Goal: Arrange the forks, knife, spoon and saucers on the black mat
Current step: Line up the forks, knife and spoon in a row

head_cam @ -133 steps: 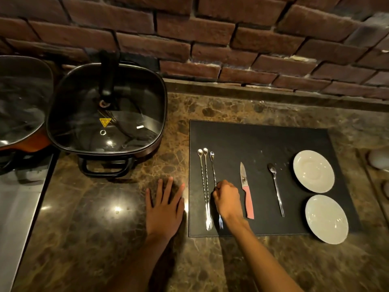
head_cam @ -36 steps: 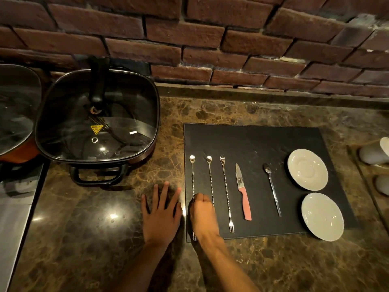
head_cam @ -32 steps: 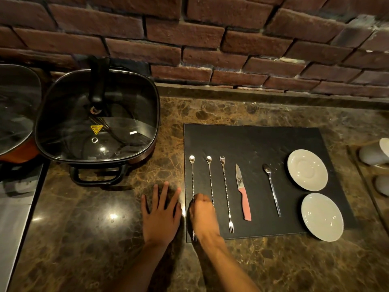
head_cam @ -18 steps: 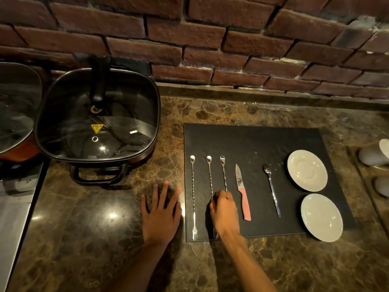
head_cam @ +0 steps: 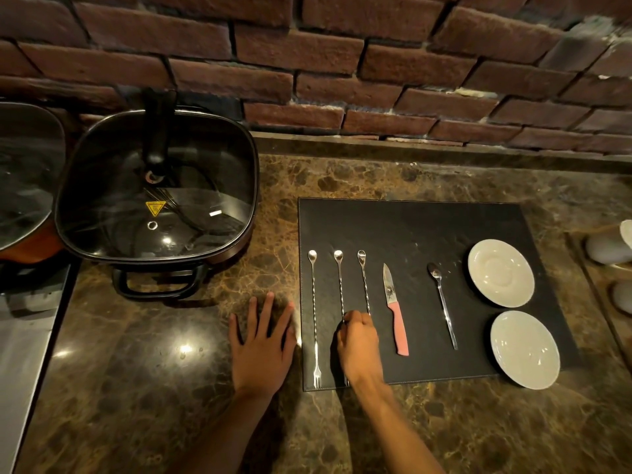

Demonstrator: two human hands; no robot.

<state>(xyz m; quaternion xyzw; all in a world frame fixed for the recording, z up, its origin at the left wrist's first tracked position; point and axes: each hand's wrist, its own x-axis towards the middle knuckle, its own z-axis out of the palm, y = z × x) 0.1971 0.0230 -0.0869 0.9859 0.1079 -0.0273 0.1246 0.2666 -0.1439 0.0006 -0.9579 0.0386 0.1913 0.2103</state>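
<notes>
Three forks are laid parallel at the left of the black mat, tines near, small spoon-like ends far: left fork, middle fork, right fork. Spacing between them looks roughly even, which reads as deliberate alignment.

Right hand is set over the near halves of the middle and right forks, fingers curled in narrow; the fingertips appear pinched on the middle fork's shaft, though the contact itself is hidden under the knuckles. Likely a fine nudge to square that fork with its neighbours.

Left hand is laid flat on the marble counter, just left of the mat edge, fingers spread wide, nothing held. Probably used as a brace.

Knife is placed right of the forks, blade far, pink handle near. Spoon is further right, bowl far, slightly tilted. Two white saucers are at the mat's right: far saucer fully on the mat, near saucer overhanging the near right corner.

Forks are thin, twisted-shaft steel, long and shiny; likely to roll or skid on the mat when touched.

Task is judged nearly finished; the near saucer and spoon angle are the remaining candidates.
</notes>
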